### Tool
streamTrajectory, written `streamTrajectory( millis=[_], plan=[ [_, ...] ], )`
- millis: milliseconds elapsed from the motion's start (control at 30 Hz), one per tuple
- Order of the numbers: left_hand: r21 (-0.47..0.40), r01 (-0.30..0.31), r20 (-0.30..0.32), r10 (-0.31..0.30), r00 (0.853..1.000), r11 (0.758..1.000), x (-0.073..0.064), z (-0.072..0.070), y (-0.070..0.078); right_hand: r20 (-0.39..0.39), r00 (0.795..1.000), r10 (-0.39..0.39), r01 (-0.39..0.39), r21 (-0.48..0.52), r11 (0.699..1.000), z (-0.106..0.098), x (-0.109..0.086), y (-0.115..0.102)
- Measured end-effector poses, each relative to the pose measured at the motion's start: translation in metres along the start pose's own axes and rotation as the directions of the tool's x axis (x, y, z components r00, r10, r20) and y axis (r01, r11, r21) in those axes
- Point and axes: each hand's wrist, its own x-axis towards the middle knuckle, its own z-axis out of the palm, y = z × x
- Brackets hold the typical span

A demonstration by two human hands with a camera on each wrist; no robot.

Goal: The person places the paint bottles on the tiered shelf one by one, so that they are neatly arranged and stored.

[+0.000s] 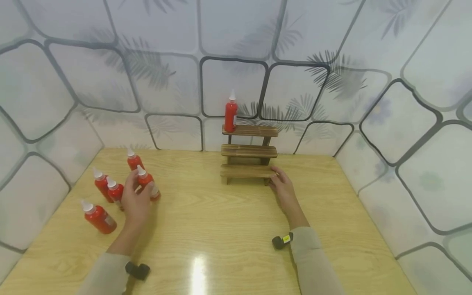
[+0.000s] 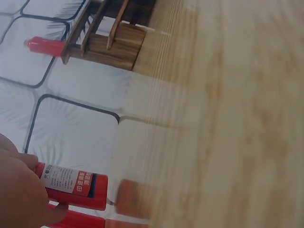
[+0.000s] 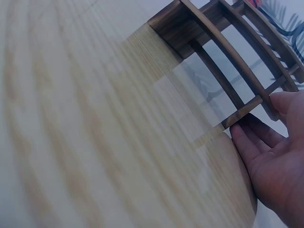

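My left hand [image 1: 137, 203] grips a red squeeze bottle [image 1: 148, 182] with a white pointed cap, tilted slightly. In the left wrist view, the bottle's label [image 2: 69, 180] faces the camera, and a narrow gap shows between its base and its reflection in the tabletop. At the stand's lower right end, my right hand [image 1: 283, 189] holds a three-step wooden stand [image 1: 248, 171]. The right wrist view shows the thumb [image 3: 281, 100] at the bottom step's end and the fingers against the leg's foot. Another red bottle [image 1: 230, 116] stands upright on the top step's left end.
Several more red bottles stand around my left hand: one behind [image 1: 134, 160], two to its left [image 1: 102, 185] [image 1: 115, 191], and one nearer the front [image 1: 100, 219]. A patterned wall covering [image 1: 173, 131] borders the light wooden table [image 1: 206, 221] at the back and sides.
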Motion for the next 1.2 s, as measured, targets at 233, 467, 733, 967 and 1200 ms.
streamTrajectory(
  millis=[233,467,733,967,1200],
  plan=[
    [-0.038,-0.099,0.086,0.102,0.991,0.994,-0.007,0.014,0.011,-0.004,1.000,0.009,-0.008,0.016,1.000,0.000,0.001,-0.001],
    [-0.149,-0.161,0.159,0.184,0.970,0.976,-0.021,0.040,0.033,0.009,1.000,0.008,-0.008,0.010,1.000,-0.001,0.001,0.000],
    [-0.207,-0.235,0.262,0.285,0.922,0.950,-0.023,0.077,0.059,-0.001,1.000,0.012,-0.012,0.037,0.999,-0.001,0.000,-0.001],
    [-0.255,-0.291,0.368,0.371,0.852,0.922,-0.016,0.127,0.085,0.000,1.000,0.005,-0.005,0.049,0.999,-0.001,0.000,-0.001],
    [-0.274,-0.352,0.446,0.442,0.778,0.895,-0.004,0.173,0.110,0.000,1.000,0.021,-0.021,0.070,0.997,-0.001,0.004,0.002]
  ],
)
